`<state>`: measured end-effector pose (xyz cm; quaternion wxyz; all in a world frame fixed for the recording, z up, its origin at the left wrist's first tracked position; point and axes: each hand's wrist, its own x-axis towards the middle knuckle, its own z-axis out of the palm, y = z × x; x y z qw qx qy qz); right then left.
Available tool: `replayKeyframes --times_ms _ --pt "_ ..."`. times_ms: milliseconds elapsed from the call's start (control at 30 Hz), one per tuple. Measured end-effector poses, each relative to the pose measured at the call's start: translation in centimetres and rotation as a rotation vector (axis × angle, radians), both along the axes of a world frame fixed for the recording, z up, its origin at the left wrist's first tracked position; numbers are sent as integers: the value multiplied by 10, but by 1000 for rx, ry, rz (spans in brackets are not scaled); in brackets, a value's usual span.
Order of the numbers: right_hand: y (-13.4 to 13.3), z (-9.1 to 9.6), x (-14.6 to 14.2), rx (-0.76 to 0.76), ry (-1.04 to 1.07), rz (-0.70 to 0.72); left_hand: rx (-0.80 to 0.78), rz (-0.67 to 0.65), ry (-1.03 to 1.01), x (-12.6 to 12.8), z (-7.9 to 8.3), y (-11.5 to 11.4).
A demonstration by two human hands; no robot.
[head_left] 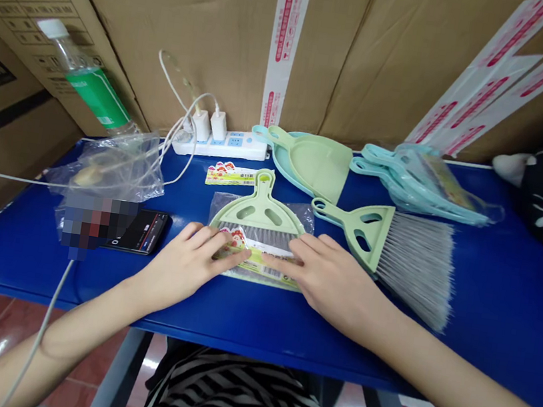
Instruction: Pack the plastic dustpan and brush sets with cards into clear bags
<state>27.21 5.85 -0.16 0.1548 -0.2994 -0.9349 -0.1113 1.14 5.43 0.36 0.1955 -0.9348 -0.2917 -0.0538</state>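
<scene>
A light green dustpan (227, 214) lies in front of me with a matching hand brush (260, 202) on it, handle pointing away and grey bristles toward me. Clear plastic film (306, 216) shows around the set. Across the bristles rests a yellow and white printed label card (267, 267). My left hand (193, 256) holds the card's left end, thumb stretched along its face. At the right end, my right hand (325, 275) grips it the same way, the two thumbs nearly meeting. Some fingertips are hidden against the card and brush.
On the right lies another green brush (373, 234), with wrapped blue sets (406, 179) behind. Green and blue dustpans (315, 162) and a spare card (229, 175) lie farther back, near a power strip (244, 146). A phone (146, 233), plastic bag (125, 163) and bottle (97, 95) stand left.
</scene>
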Motion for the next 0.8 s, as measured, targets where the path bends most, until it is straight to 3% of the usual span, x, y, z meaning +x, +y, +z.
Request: replayKeyframes --times_ms 400,600,800 --pt "11 19 27 -145 -19 57 5 23 -130 -14 10 4" --pt "12 22 31 -295 35 4 -54 97 -175 -20 14 5" --pt "7 25 23 -322 15 -60 -96 117 -206 -16 13 4"
